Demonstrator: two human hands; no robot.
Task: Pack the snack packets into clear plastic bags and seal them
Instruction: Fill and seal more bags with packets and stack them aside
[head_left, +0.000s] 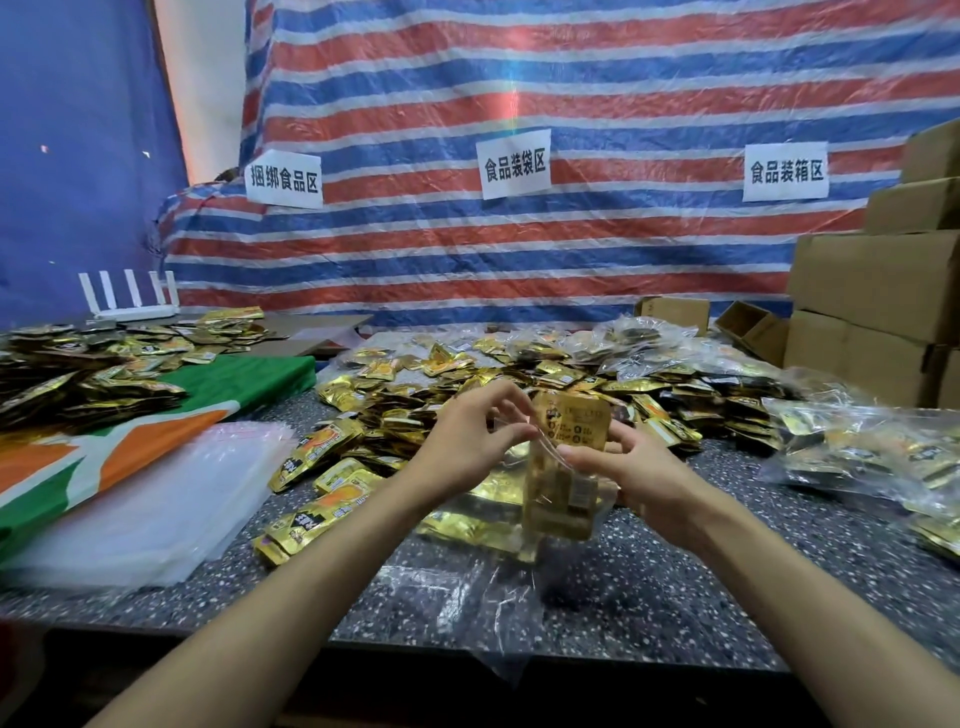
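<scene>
Working the bagging step right now, mid-fill I'd say. Biggest thing first: the speckled worktop (675, 582) runs under both hands, and the loose pile of snack packets (467, 384) is heaped just beyond them, spreading off past the right one. Out to the left of my left hand sits the stack of empty bags (156, 493), lying flat. Off to the right of my right hand are the filled bags (857, 447), lumped together.

Then the one that matters: the clear bag (550, 512) is held up off the worktop between my two hands, mouth upward. A bundle of packets (574, 421) is part way in, its top poking out above the mouth, so it's not seated yet.

Left hand (467, 441) has thumb and forefinger pinched on the mouth edge, other fingers loosely curled above. Right hand (644, 478) is wrapped round the right side of the bag and the bundle, thumb across the front.

Next move, as I reckon it: push the bundle down until it clears the mouth, with the left pinch stopping the film folding in, then flatten the top and press it closed. The film looks thin and slippery, so I'd go slow. Can't tell from here what kind of seal strip it has.
</scene>
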